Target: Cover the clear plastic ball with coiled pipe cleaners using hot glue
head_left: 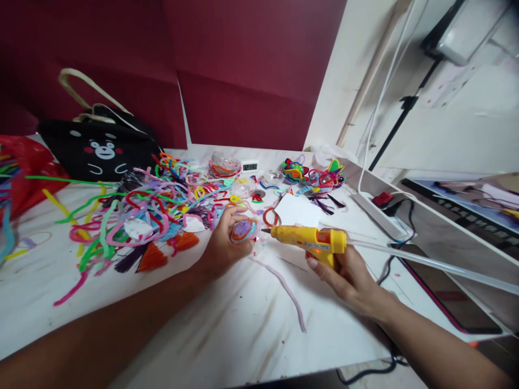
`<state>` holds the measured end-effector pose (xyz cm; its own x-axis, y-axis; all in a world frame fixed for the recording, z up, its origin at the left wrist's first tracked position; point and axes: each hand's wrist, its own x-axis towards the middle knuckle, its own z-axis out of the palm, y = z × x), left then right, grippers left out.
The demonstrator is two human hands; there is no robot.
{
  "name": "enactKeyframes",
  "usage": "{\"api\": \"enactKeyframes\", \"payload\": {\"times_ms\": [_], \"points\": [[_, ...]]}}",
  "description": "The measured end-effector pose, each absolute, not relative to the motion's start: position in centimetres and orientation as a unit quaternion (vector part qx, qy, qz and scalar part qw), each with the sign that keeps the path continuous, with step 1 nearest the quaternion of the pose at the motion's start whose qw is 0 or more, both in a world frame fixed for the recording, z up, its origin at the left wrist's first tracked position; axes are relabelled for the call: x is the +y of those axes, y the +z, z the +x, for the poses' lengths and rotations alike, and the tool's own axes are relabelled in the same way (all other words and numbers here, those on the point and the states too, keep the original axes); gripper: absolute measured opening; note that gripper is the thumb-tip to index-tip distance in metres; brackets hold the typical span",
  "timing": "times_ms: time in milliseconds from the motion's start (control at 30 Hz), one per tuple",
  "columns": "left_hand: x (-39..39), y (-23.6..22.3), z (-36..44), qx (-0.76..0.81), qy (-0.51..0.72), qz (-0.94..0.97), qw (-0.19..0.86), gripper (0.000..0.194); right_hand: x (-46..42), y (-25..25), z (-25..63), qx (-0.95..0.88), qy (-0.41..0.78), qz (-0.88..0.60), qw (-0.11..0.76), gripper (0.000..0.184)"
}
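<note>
My left hand point(225, 243) is closed around a small clear ball point(244, 228) stuffed with coloured pipe cleaners, held just above the white table point(227, 329). In my right hand point(344, 275) is a yellow glue gun point(312, 240), gripped by the handle. Its nozzle points left and nearly touches the ball. A long clear glue stick point(425, 262) sticks out of the gun's back toward the right. One pale purple pipe cleaner point(284, 289) lies on the table between my arms.
A tangled heap of coloured pipe cleaners point(141, 210) covers the table's left and back. A black bear bag point(99, 151) stands at the back left, a red bag point(28, 167) at far left. A white power strip point(379, 213) and a phone point(441, 292) lie right.
</note>
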<state>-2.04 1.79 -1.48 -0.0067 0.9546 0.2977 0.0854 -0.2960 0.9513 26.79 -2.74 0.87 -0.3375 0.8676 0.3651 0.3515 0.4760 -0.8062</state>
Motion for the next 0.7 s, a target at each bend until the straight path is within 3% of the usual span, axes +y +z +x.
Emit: {"api": "enactKeyframes", "payload": {"times_ms": [700], "points": [[1.7, -1.8, -2.1, 0.436, 0.551, 0.589, 0.398, 0.067, -3.1, 0.8, 26.5, -0.772, 0.285, -0.408, 0.396, 0.01]]}}
